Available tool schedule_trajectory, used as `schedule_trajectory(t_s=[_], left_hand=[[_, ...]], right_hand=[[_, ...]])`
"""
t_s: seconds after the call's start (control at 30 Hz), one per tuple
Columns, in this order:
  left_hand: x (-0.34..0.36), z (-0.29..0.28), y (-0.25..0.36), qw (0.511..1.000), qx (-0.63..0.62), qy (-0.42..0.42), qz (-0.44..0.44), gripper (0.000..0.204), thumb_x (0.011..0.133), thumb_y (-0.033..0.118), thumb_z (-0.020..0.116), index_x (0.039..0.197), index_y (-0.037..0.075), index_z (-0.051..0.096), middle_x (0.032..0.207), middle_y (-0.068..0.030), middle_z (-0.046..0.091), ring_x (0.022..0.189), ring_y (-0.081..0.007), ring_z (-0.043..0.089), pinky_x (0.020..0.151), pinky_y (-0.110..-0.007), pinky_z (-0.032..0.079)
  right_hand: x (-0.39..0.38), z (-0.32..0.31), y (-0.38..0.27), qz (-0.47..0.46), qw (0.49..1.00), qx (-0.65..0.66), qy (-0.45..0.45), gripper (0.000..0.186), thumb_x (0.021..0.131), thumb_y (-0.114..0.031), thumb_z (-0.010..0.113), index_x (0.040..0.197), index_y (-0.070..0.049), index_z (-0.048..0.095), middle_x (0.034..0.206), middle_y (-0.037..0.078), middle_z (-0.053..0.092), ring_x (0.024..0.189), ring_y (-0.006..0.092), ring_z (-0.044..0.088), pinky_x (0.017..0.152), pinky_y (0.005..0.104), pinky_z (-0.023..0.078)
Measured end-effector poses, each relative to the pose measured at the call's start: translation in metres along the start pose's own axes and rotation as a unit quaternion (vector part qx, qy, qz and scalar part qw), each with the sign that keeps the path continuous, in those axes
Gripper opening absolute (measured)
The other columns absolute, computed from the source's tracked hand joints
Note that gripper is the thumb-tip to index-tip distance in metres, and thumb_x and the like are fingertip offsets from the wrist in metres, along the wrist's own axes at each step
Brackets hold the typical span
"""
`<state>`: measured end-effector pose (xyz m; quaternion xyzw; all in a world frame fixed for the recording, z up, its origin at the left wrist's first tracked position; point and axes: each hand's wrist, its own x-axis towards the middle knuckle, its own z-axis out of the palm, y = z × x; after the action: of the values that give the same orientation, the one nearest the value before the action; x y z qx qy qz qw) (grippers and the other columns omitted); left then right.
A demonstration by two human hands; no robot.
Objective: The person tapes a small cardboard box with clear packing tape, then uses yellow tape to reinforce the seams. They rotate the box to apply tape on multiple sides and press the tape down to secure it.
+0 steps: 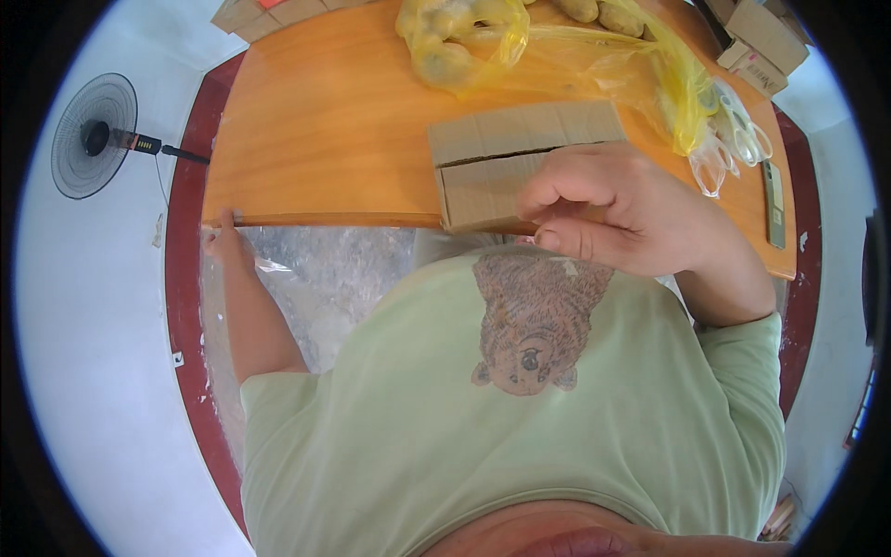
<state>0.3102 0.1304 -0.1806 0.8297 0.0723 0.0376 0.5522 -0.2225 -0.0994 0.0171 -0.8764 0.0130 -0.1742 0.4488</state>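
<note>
One narrow gap showed in the head view inside the curled right hand (603, 209), which partly covered the cardboard box (483, 190) stretching to its left, with a yellow bag (684, 84) beyond, while far left, the left hand (227, 243), its hold unclear, met the edge of the table (316, 148).

Lt-green bear T-shirt (399, 390), short slvs

On my feed I've got a pale green crew-neck, prob. a soft knit, w/ a ribbed collar (538, 494) in the same shade. L sleeve (278, 395) & R sleeve (747, 348) match the body and end approx. at the elbows; forearms bare below. Big brown bear print (534, 325) mid-chest: shaggy fur in dk strokes, rounded ears, dk nose, head end twd the collar. I also see a small pale patch nr the print's far end. R hand (603, 209) bare, thumbnail short; L hand (229, 243) bare too, finer detail too small for me.
</note>
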Motion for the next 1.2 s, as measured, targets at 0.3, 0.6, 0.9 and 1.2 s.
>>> schedule_trajectory(t_s=[0.3, 0.6, 0.9, 1.2], left_hand=[[-0.026, 0.006, 0.012, 0.976, -0.083, -0.17, -0.109, 0.058, 0.083, 0.056, 0.057, 0.11, 0.004, 0.052, 0.093, -0.0105, 0.058, 0.061, -0.0241, 0.058, 0.052, -0.035, 0.047], [-0.043, -0.012, 0.008, 0.984, -0.049, -0.165, -0.041, 0.072, 0.072, 0.052, 0.069, 0.119, 0.003, 0.047, 0.103, -0.0115, 0.056, 0.083, -0.0255, 0.058, 0.065, -0.04, 0.047], [-0.072, 0.024, 0.05, 0.869, 0.168, -0.034, 0.463, 0.049, 0.08, 0.017, 0.066, 0.122, -0.001, 0.049, 0.12, -0.0175, 0.052, 0.115, -0.0314, 0.047, 0.096, -0.04, 0.039], [-0.211, 0.087, 0.102, 0.8, 0.047, -0.318, 0.507, 0.038, 0.081, 0.01, 0.061, 0.116, -0.001, 0.051, 0.117, -0.0134, 0.053, 0.112, -0.0254, 0.049, 0.098, -0.036, 0.037]], right_hand=[[0.008, 0.009, -0.003, -0.031, 0.999, 0.026, -0.03, 0.013, 0.083, -0.012, 0.064, 0.09, -0.003, 0.058, 0.076, 0.011, 0.059, 0.068, 0.0277, 0.057, 0.06, 0.0347, 0.045], [-0.032, -0.015, -0.003, 0.079, 0.995, 0.057, -0.017, 0.015, 0.085, -0.014, 0.064, 0.094, -0.002, 0.06, 0.08, 0.008, 0.06, 0.071, 0.0189, 0.059, 0.063, 0.0295, 0.047], [-0.112, -0.042, 0.024, 0.262, 0.949, 0.12, 0.13, 0.022, 0.087, -0.018, 0.064, 0.096, 0.001, 0.059, 0.086, 0.004, 0.062, 0.072, 0.0108, 0.058, 0.066, 0.0251, 0.047], [-0.158, -0.173, 0.084, 0.361, 0.826, 0.011, 0.432, 0.021, 0.087, -0.019, 0.057, 0.096, 0.0, 0.06, 0.077, 0.002, 0.06, 0.061, 0.0083, 0.054, 0.057, 0.0235, 0.045]])
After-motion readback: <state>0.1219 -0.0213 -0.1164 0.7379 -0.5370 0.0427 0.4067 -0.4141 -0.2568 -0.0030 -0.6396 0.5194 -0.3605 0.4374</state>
